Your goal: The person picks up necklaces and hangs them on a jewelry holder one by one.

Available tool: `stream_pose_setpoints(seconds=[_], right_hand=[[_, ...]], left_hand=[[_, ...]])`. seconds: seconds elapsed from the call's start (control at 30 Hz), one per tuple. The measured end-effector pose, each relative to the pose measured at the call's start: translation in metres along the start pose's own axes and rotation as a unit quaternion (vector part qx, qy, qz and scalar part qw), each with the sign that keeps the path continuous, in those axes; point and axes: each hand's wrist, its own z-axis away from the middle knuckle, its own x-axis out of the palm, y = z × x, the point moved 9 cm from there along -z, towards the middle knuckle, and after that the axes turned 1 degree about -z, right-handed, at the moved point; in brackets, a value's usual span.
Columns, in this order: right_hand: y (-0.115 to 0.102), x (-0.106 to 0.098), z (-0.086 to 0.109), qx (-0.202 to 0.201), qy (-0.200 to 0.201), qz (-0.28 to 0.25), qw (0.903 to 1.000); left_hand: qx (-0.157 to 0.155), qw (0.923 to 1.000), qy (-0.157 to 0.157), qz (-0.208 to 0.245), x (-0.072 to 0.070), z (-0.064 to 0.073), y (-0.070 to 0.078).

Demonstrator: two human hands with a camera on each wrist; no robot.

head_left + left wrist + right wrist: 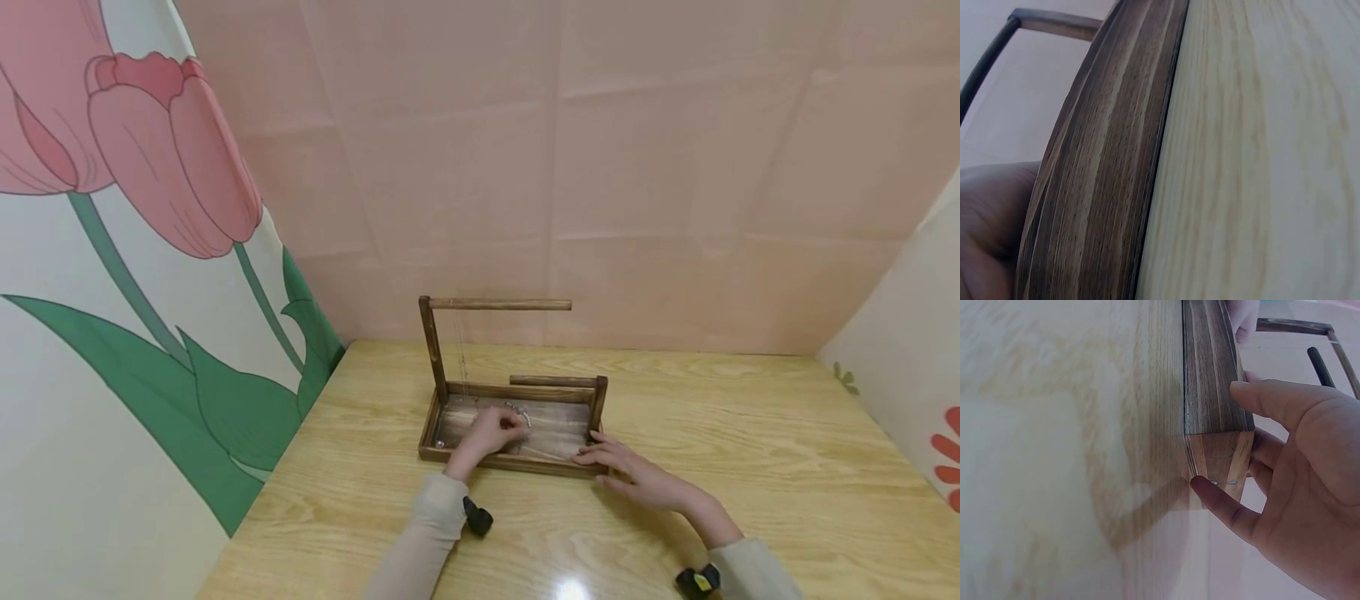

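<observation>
A dark brown wooden jewelry stand (525, 464) has a shallow tray base, a tall arm (498, 305) on the left and a shorter arm (551, 381) on the right. My left hand (491, 429) reaches over the front wall into the tray, fingers curled down by a silvery beaded chain (522, 414). I cannot tell whether its fingertips pinch anything. My right hand (637, 479) rests at the tray's front right corner, fingers spread; in the right wrist view, fingertips touch the front wall (1210, 375) and the end. A thin necklace (462, 362) hangs from the tall arm.
The stand sits on a light wood-grain table (750, 433). A small shiny piece (440, 444) lies in the tray's front left corner. Behind is a pink cloth backdrop (675, 167), and a tulip-printed panel (172, 167) stands to the left.
</observation>
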Motion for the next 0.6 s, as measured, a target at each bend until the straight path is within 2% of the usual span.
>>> stream_pose_setpoints(seconds=[0.1,0.3,0.6], right_hand=[[-0.0001,0.0004,0.0005,-0.001,0.000,0.001,1.0000],[0.0020,0.0019,0.0011,0.010,-0.005,-0.006,0.9999],[-0.0002,0.0005,0.0014,0.004,0.002,0.004,1.0000]], left_hand=[[-0.022,0.9996,0.002,-0.015,0.0014,0.0007,-0.0012],[-0.045,0.9979,0.019,-0.042,0.0012,0.0022,-0.0017],[-0.053,0.9951,0.033,-0.077,0.0013,0.0025,0.0018]])
